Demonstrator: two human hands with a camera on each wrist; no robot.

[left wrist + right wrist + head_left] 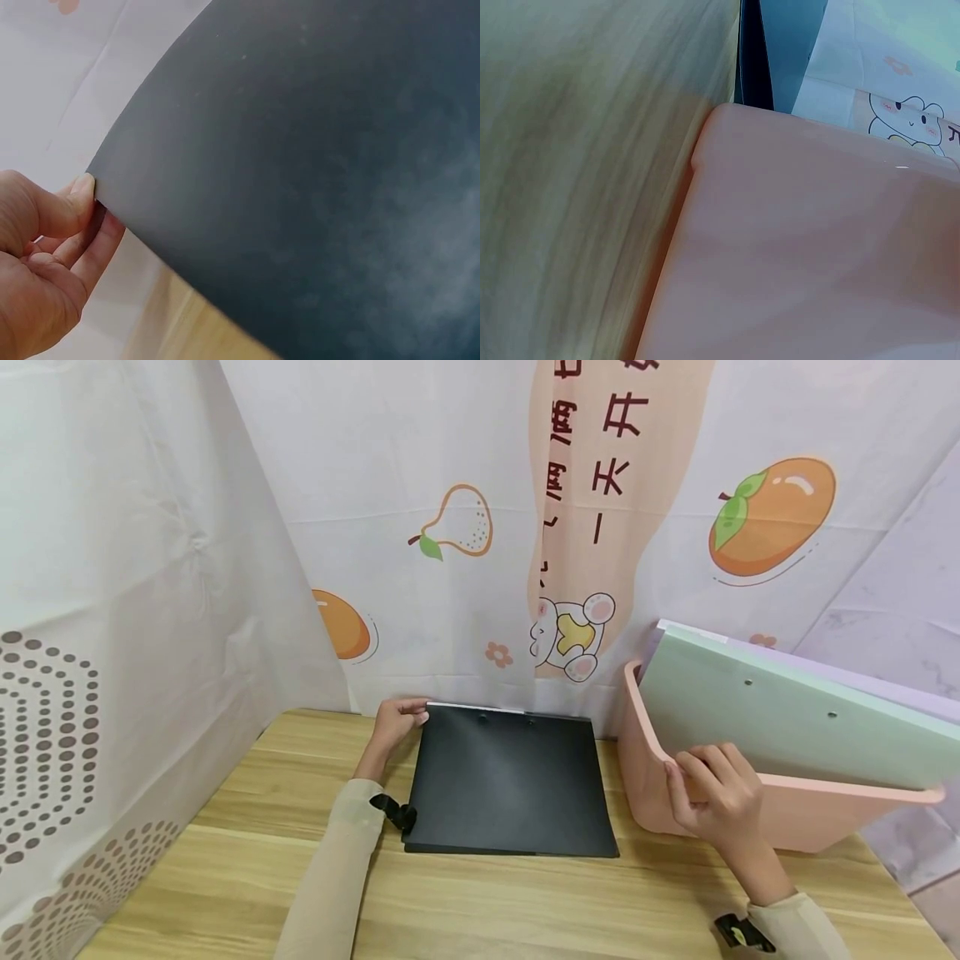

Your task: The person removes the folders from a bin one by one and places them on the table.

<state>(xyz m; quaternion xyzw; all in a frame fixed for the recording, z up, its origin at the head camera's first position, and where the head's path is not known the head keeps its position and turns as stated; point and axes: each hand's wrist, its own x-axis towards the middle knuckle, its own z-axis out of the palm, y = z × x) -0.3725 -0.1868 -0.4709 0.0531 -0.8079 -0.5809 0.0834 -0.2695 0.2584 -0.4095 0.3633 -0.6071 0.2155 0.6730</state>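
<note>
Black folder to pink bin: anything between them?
No object: just a narrow bare strip of wooden tabletop between the black folder and the pink bin, as the head view shows.

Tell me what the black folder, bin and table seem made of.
Black folder: probably satin plastic, judging by its soft, cloudy sheen.
Bin: likely smooth moulded plastic, given its rounded corners.
Table: wood or printed laminate, fairly matte; grain shows either way.

Folder (510,789) on table (240,852), bin (817,818) at right holding folders (787,718), cloth (375,452) behind
</note>
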